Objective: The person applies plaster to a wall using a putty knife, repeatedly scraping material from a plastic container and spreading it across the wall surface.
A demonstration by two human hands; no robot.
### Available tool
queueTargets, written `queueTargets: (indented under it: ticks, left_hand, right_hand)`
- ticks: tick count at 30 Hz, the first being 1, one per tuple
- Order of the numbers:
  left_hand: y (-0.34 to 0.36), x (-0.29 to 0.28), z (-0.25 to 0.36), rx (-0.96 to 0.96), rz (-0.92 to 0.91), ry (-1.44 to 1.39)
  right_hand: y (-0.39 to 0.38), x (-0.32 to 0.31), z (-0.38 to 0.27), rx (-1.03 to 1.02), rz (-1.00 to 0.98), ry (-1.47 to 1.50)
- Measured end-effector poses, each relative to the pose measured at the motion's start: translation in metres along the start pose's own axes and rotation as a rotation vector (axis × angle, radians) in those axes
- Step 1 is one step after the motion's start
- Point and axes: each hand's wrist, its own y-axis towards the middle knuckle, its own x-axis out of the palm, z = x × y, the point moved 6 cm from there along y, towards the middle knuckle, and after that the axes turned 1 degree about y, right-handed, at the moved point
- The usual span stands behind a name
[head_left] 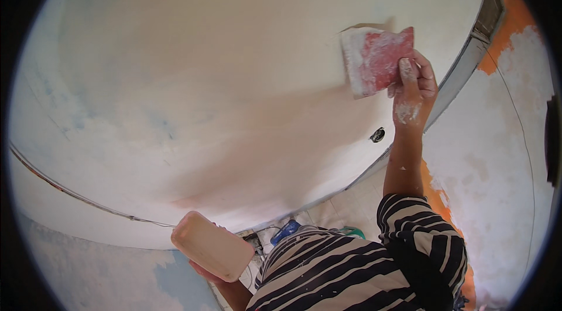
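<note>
In my right hand (417, 80) is a flat red putty spreader (386, 56), gripped by its edge with my thumb on the near face. White paste smears its surface, and its far edge lies at the pale wall (252, 59). Dried white paste marks my thumb and wrist. Low on the left, my left hand (206, 272) is wrapped around a rectangular, round-cornered plastic tub (213, 246) in pinkish white. The tub is held tilted, and most of my left fingers are hidden behind it.
A dark socket hole (377, 135) sits in the wall below my right hand. A cable (99, 201) runs along the wall at left. On the tiled floor (345, 205) are a blue object (285, 232) and a green one (353, 232). An orange-and-white patchy wall (474, 159) stands at right.
</note>
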Motion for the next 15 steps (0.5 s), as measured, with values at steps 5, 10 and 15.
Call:
queueTargets:
  ticks: [5, 10, 15]
  left_hand:
    - [0.002, 0.007, 0.0, -0.023, -0.008, -0.012]
    - [0.01, 0.009, 0.001, -0.015, -0.026, 0.012]
    - [0.014, 0.0, -0.001, -0.097, 0.085, -0.04]
  right_hand:
    - [0.008, 0.005, -0.002, 0.002, -0.024, -0.033]
    - [0.027, -0.004, -0.009, -0.116, -0.011, -0.008]
    - [0.017, 0.011, -0.011, -0.165, -0.163, -0.108]
